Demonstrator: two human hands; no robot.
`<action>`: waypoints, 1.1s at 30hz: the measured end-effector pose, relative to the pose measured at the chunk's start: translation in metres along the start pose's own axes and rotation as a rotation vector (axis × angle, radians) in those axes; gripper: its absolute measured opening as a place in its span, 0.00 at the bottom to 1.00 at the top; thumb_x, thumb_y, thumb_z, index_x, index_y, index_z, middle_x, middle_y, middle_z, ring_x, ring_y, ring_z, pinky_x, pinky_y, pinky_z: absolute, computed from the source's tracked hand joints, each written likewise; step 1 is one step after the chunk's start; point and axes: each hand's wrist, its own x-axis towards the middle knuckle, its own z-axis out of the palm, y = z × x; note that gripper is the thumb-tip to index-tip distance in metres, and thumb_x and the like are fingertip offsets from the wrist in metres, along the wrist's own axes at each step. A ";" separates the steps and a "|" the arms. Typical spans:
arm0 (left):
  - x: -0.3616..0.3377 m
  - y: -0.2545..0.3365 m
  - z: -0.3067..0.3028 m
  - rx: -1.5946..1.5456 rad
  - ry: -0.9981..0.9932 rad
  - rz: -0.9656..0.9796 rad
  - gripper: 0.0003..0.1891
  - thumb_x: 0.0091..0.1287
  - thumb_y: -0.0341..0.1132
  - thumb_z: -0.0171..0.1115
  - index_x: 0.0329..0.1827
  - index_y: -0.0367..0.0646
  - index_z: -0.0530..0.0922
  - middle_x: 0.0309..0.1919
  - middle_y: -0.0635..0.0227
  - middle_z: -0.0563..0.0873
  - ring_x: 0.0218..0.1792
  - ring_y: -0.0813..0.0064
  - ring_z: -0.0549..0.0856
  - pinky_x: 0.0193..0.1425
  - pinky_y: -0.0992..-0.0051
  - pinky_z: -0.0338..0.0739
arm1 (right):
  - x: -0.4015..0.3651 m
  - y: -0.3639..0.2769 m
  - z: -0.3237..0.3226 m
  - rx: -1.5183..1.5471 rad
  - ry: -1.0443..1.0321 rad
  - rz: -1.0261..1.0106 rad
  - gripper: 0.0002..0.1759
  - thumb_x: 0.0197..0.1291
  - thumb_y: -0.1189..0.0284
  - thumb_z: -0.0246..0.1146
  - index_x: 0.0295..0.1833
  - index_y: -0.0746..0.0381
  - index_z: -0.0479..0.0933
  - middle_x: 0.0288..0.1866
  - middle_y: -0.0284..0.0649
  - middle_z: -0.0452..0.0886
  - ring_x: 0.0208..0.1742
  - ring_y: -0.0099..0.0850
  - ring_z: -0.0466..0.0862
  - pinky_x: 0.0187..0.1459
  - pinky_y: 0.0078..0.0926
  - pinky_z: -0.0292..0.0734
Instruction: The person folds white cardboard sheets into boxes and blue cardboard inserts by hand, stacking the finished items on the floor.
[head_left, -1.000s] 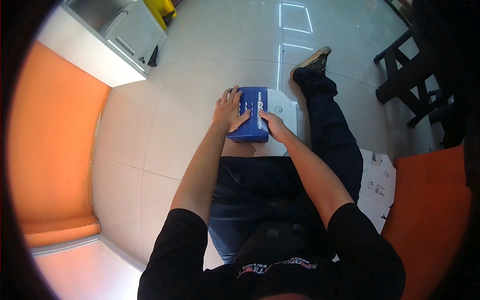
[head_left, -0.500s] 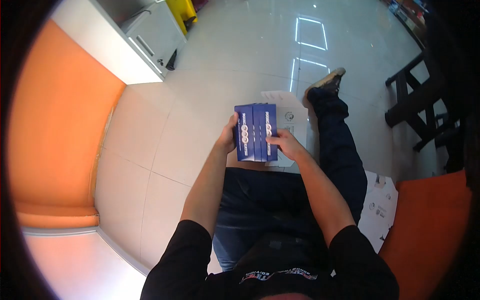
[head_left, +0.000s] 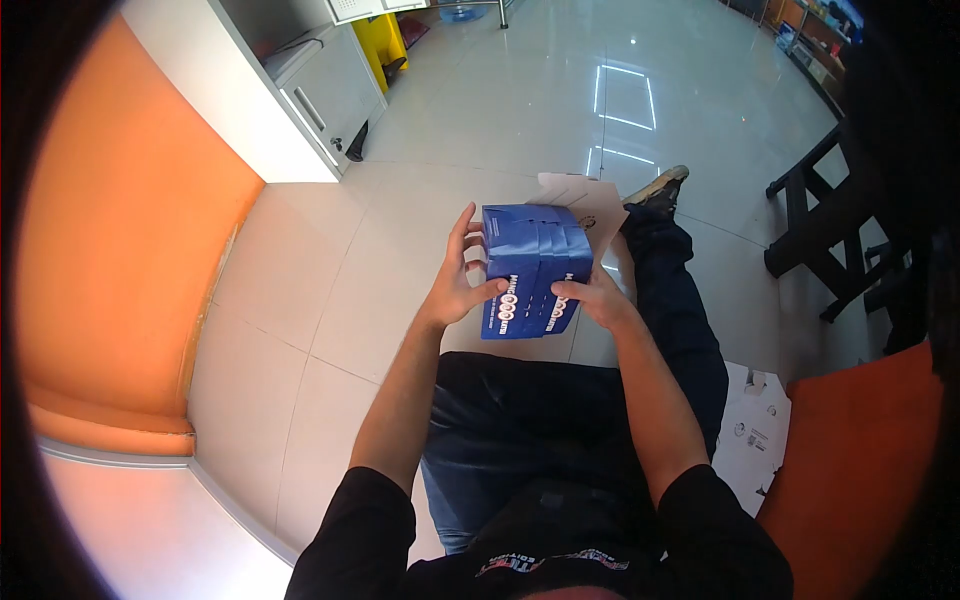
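Several slim blue cartons [head_left: 535, 270] with white lettering are pressed side by side into one block above my lap. My left hand [head_left: 458, 280] holds the block's left side, thumb on the printed front and fingers spread along the edge. On the opposite side my right hand [head_left: 598, 297] grips it, its thumb lying over the front and the other fingers hidden behind. The block's top tilts into view. Just beyond it, a white printed cardboard piece [head_left: 598, 205] shows at the upper right, partly covered by the cartons.
My outstretched leg [head_left: 675, 300] lies to the right, the shoe on the tiled floor [head_left: 390, 240]. Another white printed sheet [head_left: 752, 435] is beside an orange surface [head_left: 850, 440]. Dark stool legs [head_left: 810, 240] stand at right, a white cabinet [head_left: 325, 95] at upper left.
The carton block has tilted so its top faces now show, and it has shifted slightly right. My left fingers have spread, and the white cardboard behind appears more raised.
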 end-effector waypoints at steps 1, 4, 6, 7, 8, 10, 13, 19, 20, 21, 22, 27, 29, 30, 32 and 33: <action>0.001 -0.002 0.000 -0.028 0.012 -0.025 0.65 0.54 0.49 0.85 0.90 0.54 0.46 0.75 0.53 0.65 0.69 0.55 0.73 0.67 0.53 0.75 | 0.001 0.001 -0.001 -0.015 0.010 0.000 0.27 0.64 0.67 0.75 0.65 0.68 0.80 0.56 0.42 0.87 0.55 0.30 0.86 0.62 0.33 0.79; 0.005 -0.032 0.007 -0.187 0.084 -0.169 0.63 0.57 0.54 0.82 0.89 0.52 0.47 0.76 0.51 0.66 0.69 0.54 0.74 0.69 0.51 0.73 | 0.009 0.010 -0.004 0.214 -0.034 0.075 0.30 0.68 0.66 0.72 0.70 0.68 0.75 0.56 0.41 0.86 0.56 0.29 0.86 0.61 0.31 0.79; 0.013 -0.088 0.002 -0.321 0.148 -0.295 0.62 0.60 0.57 0.79 0.89 0.51 0.47 0.77 0.50 0.66 0.70 0.53 0.74 0.71 0.49 0.72 | 0.014 0.019 -0.001 0.202 -0.031 0.082 0.32 0.73 0.63 0.68 0.76 0.67 0.70 0.57 0.40 0.85 0.56 0.28 0.86 0.60 0.29 0.80; 0.021 -0.129 -0.005 -0.448 0.219 -0.483 0.60 0.61 0.60 0.76 0.89 0.50 0.47 0.78 0.49 0.66 0.72 0.52 0.73 0.73 0.49 0.69 | 0.013 0.023 0.000 0.122 0.036 0.123 0.34 0.74 0.61 0.67 0.77 0.66 0.68 0.58 0.41 0.85 0.57 0.28 0.86 0.61 0.30 0.80; 0.028 -0.151 -0.009 -0.573 0.289 -0.674 0.59 0.63 0.64 0.73 0.89 0.50 0.47 0.79 0.48 0.66 0.74 0.51 0.71 0.75 0.48 0.67 | 0.013 0.028 0.001 0.042 0.104 0.165 0.35 0.75 0.59 0.65 0.79 0.65 0.67 0.59 0.42 0.84 0.58 0.29 0.86 0.61 0.31 0.80; 0.029 -0.120 0.002 -0.329 0.581 -0.717 0.56 0.67 0.64 0.69 0.89 0.48 0.48 0.81 0.47 0.65 0.78 0.51 0.69 0.79 0.49 0.64 | 0.010 0.053 -0.009 0.048 0.150 0.187 0.38 0.77 0.56 0.63 0.82 0.63 0.63 0.63 0.46 0.83 0.59 0.30 0.86 0.62 0.33 0.80; 0.021 -0.115 0.006 0.060 0.498 -0.574 0.47 0.73 0.59 0.65 0.87 0.42 0.56 0.82 0.46 0.64 0.82 0.49 0.65 0.81 0.53 0.63 | 0.006 0.089 -0.031 -0.307 0.309 0.357 0.40 0.78 0.47 0.57 0.86 0.55 0.60 0.68 0.43 0.82 0.55 0.35 0.87 0.57 0.32 0.77; -0.026 -0.098 0.047 0.643 0.600 -0.158 0.30 0.80 0.48 0.57 0.80 0.44 0.70 0.83 0.48 0.62 0.83 0.42 0.59 0.84 0.47 0.55 | 0.003 0.102 -0.021 -0.260 0.296 0.373 0.35 0.75 0.54 0.64 0.79 0.61 0.70 0.65 0.50 0.84 0.61 0.42 0.87 0.61 0.40 0.82; -0.034 -0.100 0.048 0.645 0.593 -0.163 0.30 0.80 0.48 0.57 0.80 0.44 0.70 0.83 0.48 0.62 0.83 0.42 0.59 0.84 0.47 0.55 | 0.003 0.106 -0.022 -0.255 0.300 0.378 0.35 0.75 0.54 0.64 0.79 0.61 0.70 0.65 0.50 0.84 0.61 0.42 0.87 0.61 0.40 0.82; -0.042 -0.097 0.050 0.839 0.377 -0.199 0.30 0.80 0.47 0.56 0.82 0.49 0.67 0.84 0.50 0.60 0.83 0.42 0.57 0.84 0.45 0.52 | 0.001 0.112 -0.025 -0.478 0.297 0.284 0.33 0.74 0.56 0.64 0.78 0.60 0.72 0.64 0.50 0.85 0.60 0.45 0.87 0.61 0.41 0.82; -0.048 -0.094 0.052 1.023 0.150 -0.232 0.30 0.81 0.45 0.55 0.85 0.55 0.64 0.85 0.52 0.58 0.84 0.43 0.56 0.84 0.42 0.50 | -0.002 0.117 -0.028 -0.698 0.291 0.189 0.31 0.73 0.58 0.65 0.76 0.60 0.73 0.63 0.51 0.85 0.59 0.47 0.88 0.61 0.42 0.81; -0.047 -0.097 0.058 0.998 0.161 -0.166 0.32 0.76 0.38 0.59 0.83 0.57 0.65 0.87 0.55 0.56 0.85 0.42 0.54 0.83 0.36 0.48 | -0.012 0.103 -0.036 -0.684 0.395 0.139 0.31 0.71 0.63 0.67 0.76 0.60 0.73 0.60 0.52 0.86 0.60 0.49 0.87 0.62 0.41 0.81; -0.049 -0.110 0.050 0.944 0.211 -0.070 0.31 0.75 0.37 0.60 0.81 0.54 0.67 0.85 0.52 0.58 0.84 0.42 0.55 0.82 0.36 0.49 | -0.019 0.073 -0.047 -0.684 0.463 0.100 0.30 0.70 0.64 0.68 0.75 0.60 0.73 0.60 0.51 0.86 0.59 0.47 0.88 0.61 0.39 0.81; -0.052 -0.117 0.046 0.899 0.276 -0.008 0.29 0.73 0.36 0.60 0.79 0.51 0.69 0.84 0.49 0.60 0.83 0.42 0.57 0.82 0.37 0.50 | -0.028 0.051 -0.052 -0.577 0.508 0.018 0.31 0.71 0.66 0.69 0.76 0.58 0.72 0.61 0.49 0.86 0.57 0.41 0.88 0.59 0.36 0.82; -0.053 -0.127 0.037 0.846 0.369 0.050 0.25 0.71 0.37 0.63 0.72 0.46 0.74 0.79 0.45 0.65 0.80 0.42 0.61 0.81 0.39 0.54 | -0.065 0.007 -0.064 -0.479 0.590 -0.047 0.31 0.71 0.67 0.69 0.77 0.56 0.72 0.62 0.47 0.86 0.56 0.35 0.88 0.56 0.32 0.82; -0.055 -0.137 0.027 0.901 0.366 0.107 0.24 0.71 0.38 0.64 0.70 0.45 0.76 0.78 0.44 0.67 0.79 0.42 0.63 0.80 0.40 0.56 | -0.098 -0.018 -0.073 -0.489 0.631 -0.126 0.29 0.71 0.67 0.69 0.76 0.56 0.73 0.60 0.47 0.86 0.56 0.35 0.88 0.57 0.33 0.82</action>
